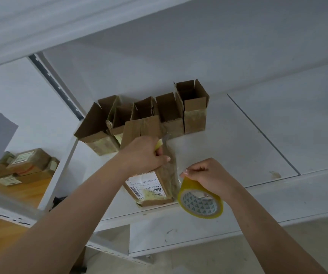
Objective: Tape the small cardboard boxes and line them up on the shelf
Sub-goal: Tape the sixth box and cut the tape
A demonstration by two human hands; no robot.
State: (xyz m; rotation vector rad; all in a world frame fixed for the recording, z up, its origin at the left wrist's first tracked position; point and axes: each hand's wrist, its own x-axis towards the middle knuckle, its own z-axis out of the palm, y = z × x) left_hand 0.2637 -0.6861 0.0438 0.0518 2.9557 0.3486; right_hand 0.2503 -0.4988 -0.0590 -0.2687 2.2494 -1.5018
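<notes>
On the white shelf (pixel 238 135), a row of open-topped cardboard boxes (pixel 145 115) stood against the back wall, flaps up. Rightmost box (pixel 195 109) upright, apparently nothing in it; the interiors of the others were in shadow, contents not readable. Left of the shelf upright, taped parcels (pixel 24 165) sat stacked on an orange-brown surface (pixel 10 194).

Box in work (pixel 153 186) lay at the front edge of the shelf, label side up, well forward of the row. Left hand (pixel 145 155) pressed down on its upper end, grip closed on the box and the free tape end. Right hand (pixel 210 176) pinched the yellow tape roll (pixel 200 200) just beside the box's right edge, grip closed on the roll. A clear strip of tape (pixel 171 155) ran between them along the box's side.

Judgement: seam being taped. To do it well, keep the strip taut and centred on the seam, hold the box flat with the left hand, smooth from anchored end toward the roll, then tear cleanly past the corner. Slack would likely wrinkle the tape.
</notes>
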